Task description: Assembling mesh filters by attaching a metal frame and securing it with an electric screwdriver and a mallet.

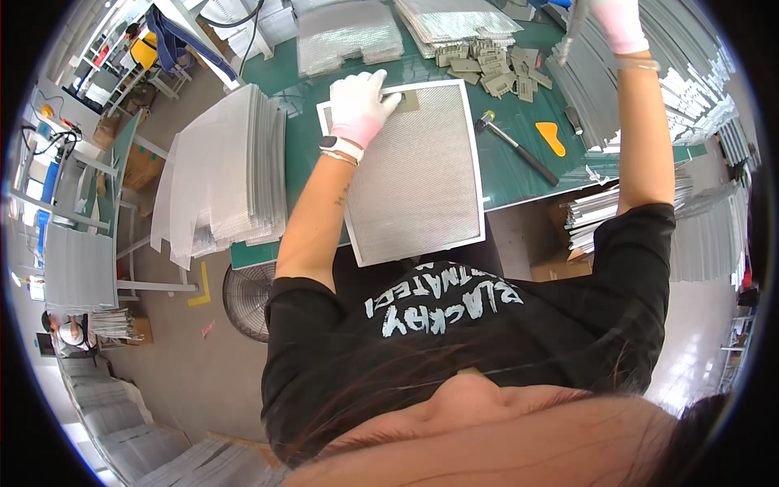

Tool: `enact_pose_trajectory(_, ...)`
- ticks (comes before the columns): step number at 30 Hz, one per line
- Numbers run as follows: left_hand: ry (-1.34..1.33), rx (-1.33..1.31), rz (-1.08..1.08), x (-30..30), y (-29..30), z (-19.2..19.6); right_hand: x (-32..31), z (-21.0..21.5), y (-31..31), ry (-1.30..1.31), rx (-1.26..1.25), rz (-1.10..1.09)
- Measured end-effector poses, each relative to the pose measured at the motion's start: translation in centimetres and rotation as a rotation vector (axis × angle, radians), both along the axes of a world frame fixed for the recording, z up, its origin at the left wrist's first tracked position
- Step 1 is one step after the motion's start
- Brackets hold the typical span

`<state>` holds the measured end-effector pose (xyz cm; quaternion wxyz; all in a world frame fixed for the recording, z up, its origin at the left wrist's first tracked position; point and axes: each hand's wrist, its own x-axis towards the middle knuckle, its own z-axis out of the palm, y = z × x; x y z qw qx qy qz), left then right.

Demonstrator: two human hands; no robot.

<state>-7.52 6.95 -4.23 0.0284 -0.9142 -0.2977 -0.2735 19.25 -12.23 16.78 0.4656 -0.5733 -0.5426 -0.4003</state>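
Note:
A framed mesh panel (414, 178) with a white rim lies in front of me on the green table. My left hand (357, 101), in a white and pink glove, is closed over its far left edge, with the thumb inside the rim and the fingers beyond it. By the thumb tip, a small olive-beige plate (409, 101) rests on the mesh. My right hand (621, 24), also gloved, is raised at the top right and partly cut off by the picture's edge. Beside it hangs a grey rod-shaped tool (574, 31); its fingers are hidden, so I cannot tell whether they hold it.
A hammer (515, 148), a yellow scraper (551, 139) and a screwdriver (574, 120) lie right of the panel. Beyond it are loose beige plates (495, 71) and mesh sheets (349, 36). Tall stacks of sheets (235, 162) and metal strips (673, 65) flank me. A floor fan (247, 300) stands lower left.

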Motion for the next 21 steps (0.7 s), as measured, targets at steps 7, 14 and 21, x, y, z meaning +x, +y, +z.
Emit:
enact_pose_trajectory(7,-0.306,0.059,-0.149,-7.1,-2.0,-6.1,-1.9,-13.3,-4.8,-0.36,-0.223,-0.022)
enact_pose_trajectory(14,-0.458,-0.229,0.017,-20.9,-14.4,-15.1,0.4,-33.7,-8.8,0.267,-1.105,-0.389)
enact_pose_trajectory(21,-0.689,-0.571,0.12,-23.7,-20.9,-20.9,-3.2,-32.0,-2.1,0.408,-0.756,0.048)
